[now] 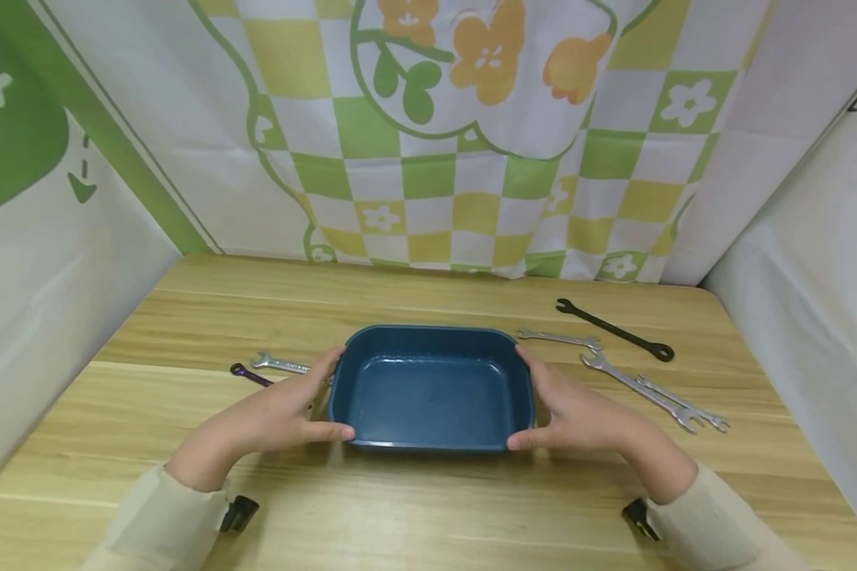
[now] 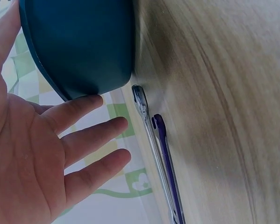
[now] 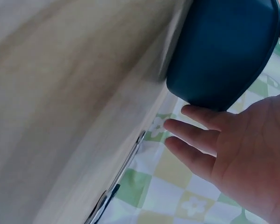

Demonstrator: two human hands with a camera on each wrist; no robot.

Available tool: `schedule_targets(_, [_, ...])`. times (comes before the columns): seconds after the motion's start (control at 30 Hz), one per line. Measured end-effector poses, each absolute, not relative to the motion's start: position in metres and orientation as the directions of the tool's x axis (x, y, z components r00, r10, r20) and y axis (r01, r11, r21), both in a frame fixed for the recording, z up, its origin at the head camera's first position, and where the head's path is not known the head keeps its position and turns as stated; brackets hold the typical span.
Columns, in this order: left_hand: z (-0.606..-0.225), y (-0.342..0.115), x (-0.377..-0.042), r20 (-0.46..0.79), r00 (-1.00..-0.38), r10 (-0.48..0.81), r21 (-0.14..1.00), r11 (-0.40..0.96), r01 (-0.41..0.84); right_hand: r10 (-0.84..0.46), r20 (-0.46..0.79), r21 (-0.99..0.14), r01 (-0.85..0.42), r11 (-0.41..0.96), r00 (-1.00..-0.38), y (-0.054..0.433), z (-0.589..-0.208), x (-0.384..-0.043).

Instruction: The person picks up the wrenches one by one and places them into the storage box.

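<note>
An empty dark blue plastic bin sits at the middle of the wooden table, between both hands. My left hand grips its left end, with the thumb on the near corner and the index finger at the far corner. The other fingers of that hand spread out beside the bin in the left wrist view. On the opposite end, my right hand holds the bin in the same way, thumb at the near right corner. Just beyond the left hand lie a silver wrench and a purple wrench, both partly covered by it in the head view.
Right of the bin lie a black wrench, a small silver wrench, a large silver open-end wrench and a thin silver wrench close alongside it. A patterned curtain hangs at the table's back edge.
</note>
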State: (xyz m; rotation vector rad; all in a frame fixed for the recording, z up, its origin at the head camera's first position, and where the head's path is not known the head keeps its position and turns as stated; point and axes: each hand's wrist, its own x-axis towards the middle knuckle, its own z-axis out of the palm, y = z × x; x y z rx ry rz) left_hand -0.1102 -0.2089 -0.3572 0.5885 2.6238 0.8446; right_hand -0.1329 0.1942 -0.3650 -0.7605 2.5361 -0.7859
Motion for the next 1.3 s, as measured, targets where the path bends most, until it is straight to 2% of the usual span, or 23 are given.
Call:
schedule_targets(0.2, [-0.356, -0.210, -0.110, -0.168, -0.866, 0.471, 0.607, 0.742, 0.286, -0.633, -0.211, -0.723, -0.317, 0.613, -0.744, 0.198, -0.367, -0.150])
schedule_targets(0.3, [-0.355, -0.210, -0.110, -0.163, -0.863, 0.478, 0.600, 0.742, 0.298, -0.633, -0.226, -0.744, -0.289, 0.603, -0.740, 0.198, -0.366, -0.158])
schedule_targets(0.67, [-0.359, -0.211, -0.111, -0.163, -0.857, 0.489, 0.601, 0.738, 0.307, -0.698, -0.271, -0.760, -0.298, 0.578, -0.663, 0.194, -0.364, -0.172])
schedule_targets(1.3, [-0.358, -0.212, -0.109, -0.144, -0.861, 0.487, 0.604, 0.733, 0.314, -0.711, -0.290, -0.758, -0.300, 0.580, -0.640, 0.197, -0.365, -0.173])
